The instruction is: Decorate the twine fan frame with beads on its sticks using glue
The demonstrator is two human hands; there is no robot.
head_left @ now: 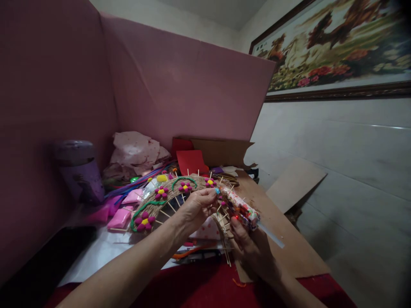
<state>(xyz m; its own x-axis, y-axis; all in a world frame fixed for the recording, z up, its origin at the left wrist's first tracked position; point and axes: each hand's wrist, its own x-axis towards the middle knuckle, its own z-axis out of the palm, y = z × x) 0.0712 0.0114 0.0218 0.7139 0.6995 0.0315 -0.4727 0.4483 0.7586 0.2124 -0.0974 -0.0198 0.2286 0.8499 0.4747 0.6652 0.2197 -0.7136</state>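
Note:
My left hand (197, 207) grips the rim of a round woven twine piece (175, 192) stuck with thin wooden sticks and decorated with pink clay flowers and green curls. Its fingers are closed on the weave near the top right. My right hand (250, 246) is closed round a patterned glue gun (240, 205) whose nozzle touches the weave by my left fingertips. A glue stick (271, 236) juts from the gun's back.
A purple lidded jar (80, 171) stands at left. Crumpled pink paper (135, 152), coloured pipe cleaners (141, 182), red card (191, 161) and brown cardboard (224, 152) lie behind. Pink sheets (120, 216) and scissors (199, 256) lie nearby. Pink boards wall the back.

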